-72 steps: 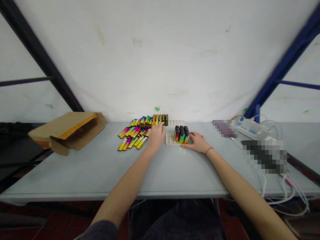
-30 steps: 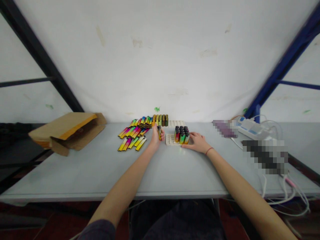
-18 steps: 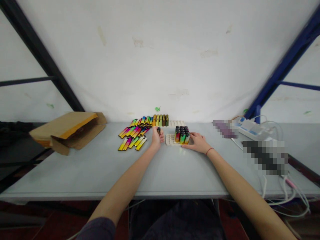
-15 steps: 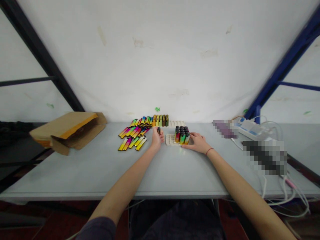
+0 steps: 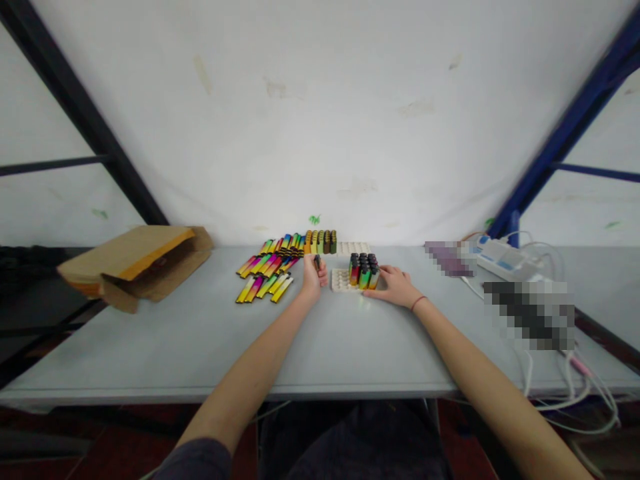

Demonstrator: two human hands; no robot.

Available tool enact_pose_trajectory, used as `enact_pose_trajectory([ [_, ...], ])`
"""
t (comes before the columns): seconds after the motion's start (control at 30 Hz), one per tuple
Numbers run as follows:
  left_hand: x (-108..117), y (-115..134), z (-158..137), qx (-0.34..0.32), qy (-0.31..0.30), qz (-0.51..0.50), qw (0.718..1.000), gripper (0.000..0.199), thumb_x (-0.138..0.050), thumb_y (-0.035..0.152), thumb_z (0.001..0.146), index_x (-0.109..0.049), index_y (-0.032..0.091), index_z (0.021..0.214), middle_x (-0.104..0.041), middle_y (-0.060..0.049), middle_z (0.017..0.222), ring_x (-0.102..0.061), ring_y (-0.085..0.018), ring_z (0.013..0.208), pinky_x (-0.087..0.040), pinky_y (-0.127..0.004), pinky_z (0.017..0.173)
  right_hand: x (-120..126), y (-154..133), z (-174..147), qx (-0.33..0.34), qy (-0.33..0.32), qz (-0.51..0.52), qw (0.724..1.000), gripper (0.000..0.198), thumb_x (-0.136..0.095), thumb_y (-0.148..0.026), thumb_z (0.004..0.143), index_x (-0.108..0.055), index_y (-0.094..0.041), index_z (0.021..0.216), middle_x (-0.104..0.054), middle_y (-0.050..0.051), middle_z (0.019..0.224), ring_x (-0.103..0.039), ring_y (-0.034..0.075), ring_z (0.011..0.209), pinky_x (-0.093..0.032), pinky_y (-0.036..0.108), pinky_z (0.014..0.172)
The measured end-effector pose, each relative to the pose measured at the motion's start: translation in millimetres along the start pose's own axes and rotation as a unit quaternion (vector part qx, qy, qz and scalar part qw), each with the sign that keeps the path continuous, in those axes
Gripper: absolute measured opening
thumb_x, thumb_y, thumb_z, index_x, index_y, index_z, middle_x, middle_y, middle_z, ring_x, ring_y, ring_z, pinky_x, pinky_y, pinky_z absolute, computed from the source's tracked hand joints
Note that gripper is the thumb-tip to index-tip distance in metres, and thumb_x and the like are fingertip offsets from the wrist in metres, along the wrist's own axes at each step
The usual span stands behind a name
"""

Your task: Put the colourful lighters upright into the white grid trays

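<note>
My left hand [image 5: 315,277] is closed around a lighter [image 5: 317,262], whose dark top pokes out above the fist. Just to its right lies a white tray with holes [image 5: 341,281]. Several rainbow-coloured lighters with black tops [image 5: 364,271] stand upright in the tray's right part. My right hand [image 5: 396,285] wraps the tray's right end, thumb along the front and fingers beside the lighters. On the left, many shiny gradient lighters [image 5: 267,264] lie flat in rows. Behind my left hand, a block of lighters [image 5: 321,241] with gold and dark ends stands upright.
Another white tray [image 5: 354,248] lies by the wall. An opened brown cardboard box [image 5: 135,263] sits at the left. On the right are a purple blurred item [image 5: 449,259], a white power strip [image 5: 503,259], a pixelated dark object [image 5: 527,313] and loose white cables [image 5: 575,405].
Both hands keep nearly the same places. The left fist with the lighter has tilted very slightly; the lighters in the tray look unchanged.
</note>
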State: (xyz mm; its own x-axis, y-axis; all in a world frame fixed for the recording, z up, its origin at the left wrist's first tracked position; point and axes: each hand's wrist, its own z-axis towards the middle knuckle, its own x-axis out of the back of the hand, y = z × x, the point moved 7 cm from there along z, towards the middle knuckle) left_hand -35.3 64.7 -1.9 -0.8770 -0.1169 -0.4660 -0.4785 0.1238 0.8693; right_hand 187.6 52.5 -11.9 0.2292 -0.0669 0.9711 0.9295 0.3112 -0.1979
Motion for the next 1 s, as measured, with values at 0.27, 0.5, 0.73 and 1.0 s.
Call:
enact_pose_trajectory([
  [0.27, 2, -2, 5, -0.032, 0.017, 0.02, 0.999, 0.041, -0.031, 0.046, 0.095, -0.041, 0.022, 0.063, -0.028, 0.008, 0.045, -0.023, -0.007, 0.034, -0.018, -0.02, 0.037, 0, 0, 0, 0.0, 0.003, 0.001, 1.0, 0.077, -0.062, -0.077, 0.081, -0.063, -0.02, 0.132, -0.057, 0.017, 0.142, -0.051, 0.038, 0.13, -0.042, 0.052, 0.104],
  [0.5, -11, 33, -10, -0.29, -0.062, 0.312, 0.903, 0.016, -0.053, 0.036, 0.093, -0.051, 0.021, 0.088, -0.057, 0.002, 0.07, -0.056, -0.013, 0.063, -0.046, -0.025, 0.063, 1, 0, 0, 0.0, 0.005, 0.001, 1.0, 0.077, -0.063, -0.077, 0.08, -0.063, -0.021, 0.133, -0.057, 0.018, 0.142, -0.051, 0.039, 0.13, -0.042, 0.052, 0.104],
  [0.73, -42, 47, -43, -0.445, -0.206, 0.46, 0.74, 0.023, -0.057, 0.037, 0.093, -0.067, 0.016, 0.094, -0.065, -0.008, 0.094, -0.061, -0.017, 0.083, -0.051, -0.029, 0.076, 1, -1, 0, -0.004, 0.003, 0.003, 1.0, 0.077, -0.064, -0.076, 0.081, -0.061, -0.022, 0.135, -0.057, 0.017, 0.143, -0.05, 0.038, 0.132, -0.041, 0.052, 0.105],
  [1.0, -43, 26, -37, -0.404, -0.247, 0.491, 0.732, 0.021, -0.059, 0.035, 0.092, -0.07, 0.016, 0.089, -0.069, -0.007, 0.086, -0.065, -0.017, 0.076, -0.054, -0.029, 0.071, 2, -2, 0, -0.003, 0.007, 0.001, 1.0, 0.077, -0.064, -0.076, 0.08, -0.062, -0.022, 0.134, -0.059, 0.016, 0.141, -0.053, 0.038, 0.129, -0.042, 0.051, 0.104],
])
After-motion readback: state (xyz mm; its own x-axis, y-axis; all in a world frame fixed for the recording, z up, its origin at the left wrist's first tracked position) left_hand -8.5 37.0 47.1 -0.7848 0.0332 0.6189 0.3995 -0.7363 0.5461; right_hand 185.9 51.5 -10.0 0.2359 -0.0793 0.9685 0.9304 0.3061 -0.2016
